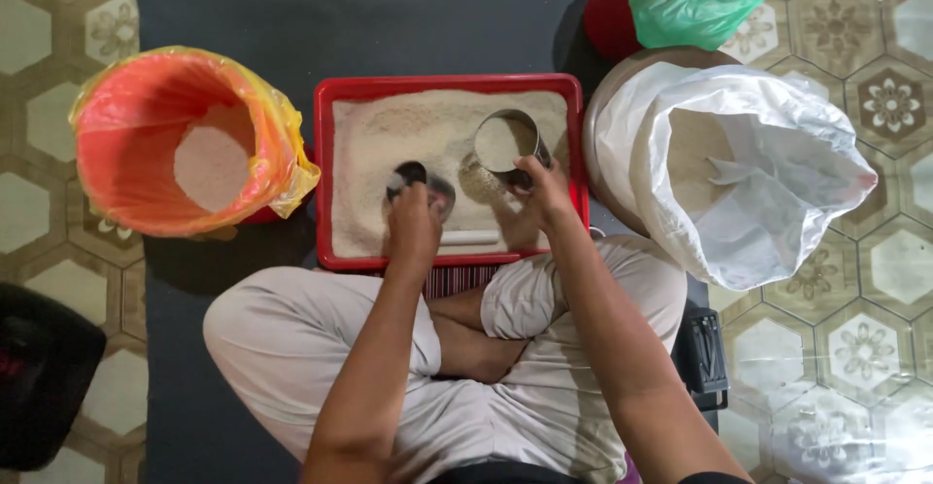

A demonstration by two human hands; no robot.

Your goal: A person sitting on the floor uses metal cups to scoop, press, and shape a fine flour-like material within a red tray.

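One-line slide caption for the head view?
Left hand scoops grain in red tray; right hand holds a filled metal cup.

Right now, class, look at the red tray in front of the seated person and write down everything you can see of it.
The red tray is a rectangular, plastic-looking tray with a raised rim. It lies flat on the dark mat before the person's crossed legs and is filled with a pale grain like rice. A round metal cup full of the same grain stands in it, gripped by the right hand. The left hand holds a small dark scoop over the grain.
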